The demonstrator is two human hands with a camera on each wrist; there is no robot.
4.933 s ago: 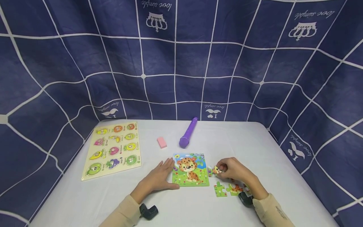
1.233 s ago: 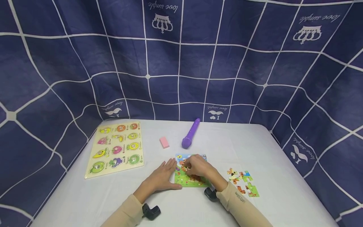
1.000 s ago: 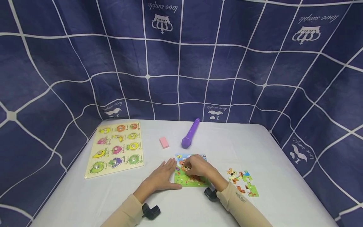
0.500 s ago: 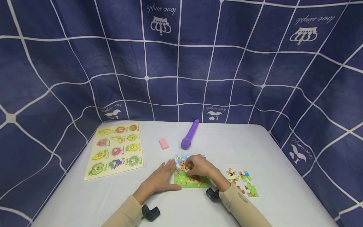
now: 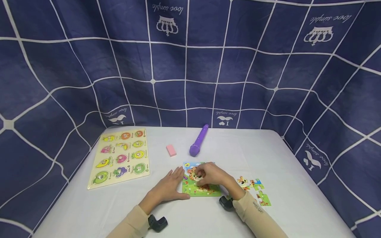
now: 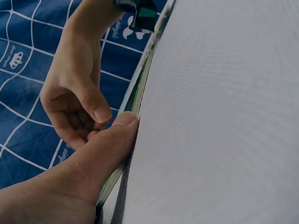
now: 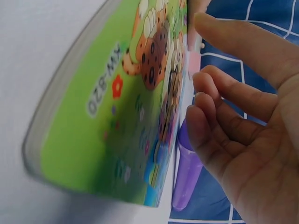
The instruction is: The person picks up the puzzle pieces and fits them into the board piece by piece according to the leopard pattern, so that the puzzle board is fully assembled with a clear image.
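A square jigsaw board point(image 5: 190, 190) with a spotted leopard cub on a green and blue scene lies in front of me. My left hand point(image 5: 169, 187) is spread flat at its left side, fingertips at the edge. In the left wrist view the thumb point(image 6: 112, 140) presses along the board's side. My right hand point(image 5: 212, 174) hovers over the board's upper middle, hiding part of the picture. Its loosely bent fingers point(image 7: 198, 123) stand apart from the thumb, with nothing between them. Slightly raised puzzle pieces point(image 7: 174, 88) show on the board in the right wrist view.
Several loose jigsaw pieces point(image 5: 263, 199) lie right of the board, partly behind my right forearm. Beyond the board are a purple toy microphone point(image 5: 198, 142) and a pink block point(image 5: 171, 150). A wooden fruit puzzle point(image 5: 119, 158) lies at the left; a blue checked curtain point(image 5: 190, 66) hangs behind.
Since the oldest frame, my right hand has carried a puzzle piece from the right onto the board. In the last half second its thumb and fingers have parted and shifted slightly right. Left hand stays put.
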